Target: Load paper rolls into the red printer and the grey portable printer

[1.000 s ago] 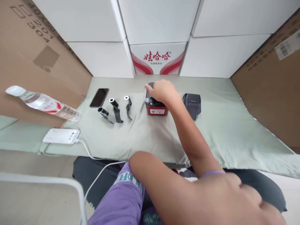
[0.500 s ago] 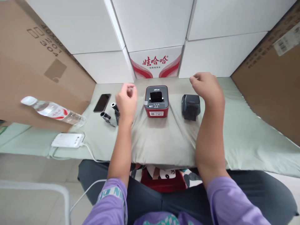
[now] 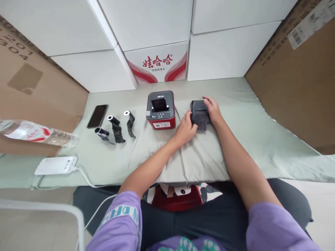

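A small black device, which looks like a portable printer (image 3: 198,106), lies on the cloth with a dark strip of paper (image 3: 201,120) hanging from its front. My left hand (image 3: 186,126) grips its left side, thumb near the front and fingers along the edge. On the opposite side my right hand (image 3: 212,109) is closed around the right edge, fingertips at the top rear corner. To the left of both hands stands a red and black receipt printer (image 3: 161,111), with a black piece of paper sticking up from its slot.
Three small rolls with dark strips, including a middle roll (image 3: 115,122), stand left of the receipt printer. Beyond them are a phone (image 3: 97,116), a tilted water bottle (image 3: 39,134) and a white power bank (image 3: 56,165) with a cable. White boxes (image 3: 154,24) wall the back; cardboard boxes flank the sides.
Both hands came down from the air onto the small black printer, the left crossing rightward past the receipt printer. All three rolls now show. My view shifted to the right.
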The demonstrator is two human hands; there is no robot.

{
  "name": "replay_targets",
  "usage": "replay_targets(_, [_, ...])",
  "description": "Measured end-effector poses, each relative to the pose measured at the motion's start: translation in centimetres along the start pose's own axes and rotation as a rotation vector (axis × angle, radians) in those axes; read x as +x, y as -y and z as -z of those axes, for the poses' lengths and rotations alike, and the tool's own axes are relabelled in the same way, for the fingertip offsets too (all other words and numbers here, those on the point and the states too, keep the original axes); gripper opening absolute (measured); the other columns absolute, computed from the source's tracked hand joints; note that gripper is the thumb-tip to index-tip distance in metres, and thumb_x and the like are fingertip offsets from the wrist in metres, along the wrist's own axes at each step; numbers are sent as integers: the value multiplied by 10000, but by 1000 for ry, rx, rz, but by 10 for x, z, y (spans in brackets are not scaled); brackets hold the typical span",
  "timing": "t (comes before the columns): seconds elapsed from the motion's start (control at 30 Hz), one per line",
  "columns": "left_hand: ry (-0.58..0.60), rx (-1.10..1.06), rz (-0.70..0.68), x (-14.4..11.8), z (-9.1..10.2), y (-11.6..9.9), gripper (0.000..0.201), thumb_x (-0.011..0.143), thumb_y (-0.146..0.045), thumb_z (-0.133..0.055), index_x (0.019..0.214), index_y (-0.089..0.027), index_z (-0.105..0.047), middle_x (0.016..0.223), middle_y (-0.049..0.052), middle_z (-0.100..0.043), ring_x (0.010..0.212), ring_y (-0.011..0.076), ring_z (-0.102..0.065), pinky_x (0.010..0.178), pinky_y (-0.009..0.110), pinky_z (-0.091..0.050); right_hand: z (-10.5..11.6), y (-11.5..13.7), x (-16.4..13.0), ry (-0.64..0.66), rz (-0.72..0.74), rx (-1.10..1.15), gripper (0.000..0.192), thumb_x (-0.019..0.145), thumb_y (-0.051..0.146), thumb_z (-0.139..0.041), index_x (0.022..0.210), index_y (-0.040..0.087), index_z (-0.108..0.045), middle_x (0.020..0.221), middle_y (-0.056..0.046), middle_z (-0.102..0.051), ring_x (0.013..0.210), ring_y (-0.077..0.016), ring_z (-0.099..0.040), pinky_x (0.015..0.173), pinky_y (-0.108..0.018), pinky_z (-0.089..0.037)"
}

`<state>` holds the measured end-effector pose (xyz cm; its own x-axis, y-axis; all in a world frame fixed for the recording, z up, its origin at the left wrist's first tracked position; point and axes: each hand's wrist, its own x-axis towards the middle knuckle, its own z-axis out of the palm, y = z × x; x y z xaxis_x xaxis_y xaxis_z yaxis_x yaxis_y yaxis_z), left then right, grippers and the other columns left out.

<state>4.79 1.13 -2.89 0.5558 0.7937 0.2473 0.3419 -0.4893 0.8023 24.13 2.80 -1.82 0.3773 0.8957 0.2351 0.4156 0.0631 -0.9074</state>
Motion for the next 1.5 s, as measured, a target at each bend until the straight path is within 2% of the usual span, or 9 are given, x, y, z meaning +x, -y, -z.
replay_targets(0.13, [-27, 4, 2, -1, 0, -2, 627, 896, -200, -541, 1475, -50, -354, 1672, 279, -329, 1572, 308, -359, 1311, 470, -307, -3, -1, -1, 13, 4, 44, 818, 858, 864, -434, 1336, 232, -635, 1304, -127, -718, 1249, -311, -655, 1147, -482, -476])
replay_targets(0.4, [-51, 73, 25, 1, 3, 2, 625, 931, -338, -594, 1471, -100, -388, 1516, 261, -545, 1436, 346, -532, 1223, 534, -412, -8, -7, -3, -43, -2, -17, 904, 899, 877, -333, 1543, 248, -414, 1261, -136, -713, 1207, -309, -671, 1111, -496, -484])
replay_targets(0.6, [-84, -6, 31, -1, 0, 5, 509, 1012, -347, -483, 1461, -126, -390, 1563, 250, -511, 1484, 298, -500, 1237, 486, -406, 7, 3, -2, 108, -57, -64, 641, 953, 498, -406, 1541, 246, -450, 1413, -125, -674, 1318, -308, -614, 1141, -508, -472])
replay_targets(0.77, [-111, -93, 39, -2, 1, 9, 511, 1027, -331, -461, 1487, -144, -339, 1620, 244, -443, 1546, 265, -420, 1279, 469, -348, 29, 17, -4, 319, -109, 10, 768, 742, 260, -538, 1509, 247, -509, 1555, -101, -582, 1410, -293, -562, 1132, -480, -508])
replay_targets(0.9, [-99, -117, 28, -2, 2, 9, 481, 1021, -312, -472, 1460, -151, -359, 1582, 237, -494, 1530, 257, -446, 1268, 464, -364, 27, 19, -2, 156, -81, -1, 646, 768, 268, -573, 1414, 267, -567, 1485, -93, -638, 1338, -284, -605, 1088, -483, -541])
replay_targets(1.03, [-92, -122, 20, -2, 2, 7, 462, 1025, -319, -464, 1446, -154, -369, 1585, 230, -496, 1519, 252, -462, 1256, 452, -381, 15, 17, 11, -41, -106, -82, 316, 846, 318, -556, 1126, 232, -677, 1119, -101, -757, 1075, -261, -694, 961, -441, -595])
replay_targets(1.13, [-94, -126, 7, -2, 2, 7, 460, 1025, -322, -462, 1438, -142, -371, 1586, 236, -494, 1519, 249, -461, 1258, 446, -378, 12, 20, 17, -108, -70, -120, 262, 869, 338, -540, 1021, 206, -708, 994, -92, -758, 985, -243, -696, 923, -421, -594])
replay_targets(1.33, [-100, -142, 12, -1, 2, 7, 451, 1022, -318, -465, 1432, -149, -381, 1573, 233, -509, 1510, 246, -473, 1253, 456, -386, 18, 37, 11, 98, -20, -360, 336, 860, 360, -602, 1076, 191, -795, 1112, -129, -766, 1028, -294, -672, 996, -476, -543])
replay_targets(1.5, [-84, -125, 19, 0, 3, 7, 473, 1024, -335, -471, 1444, -128, -401, 1580, 233, -502, 1508, 261, -473, 1252, 436, -388, 4, 41, 32, 238, -3, -708, 345, 695, 474, -876, 886, 192, -823, 1264, -202, -634, 1326, -450, -450, 1109, -587, -416])
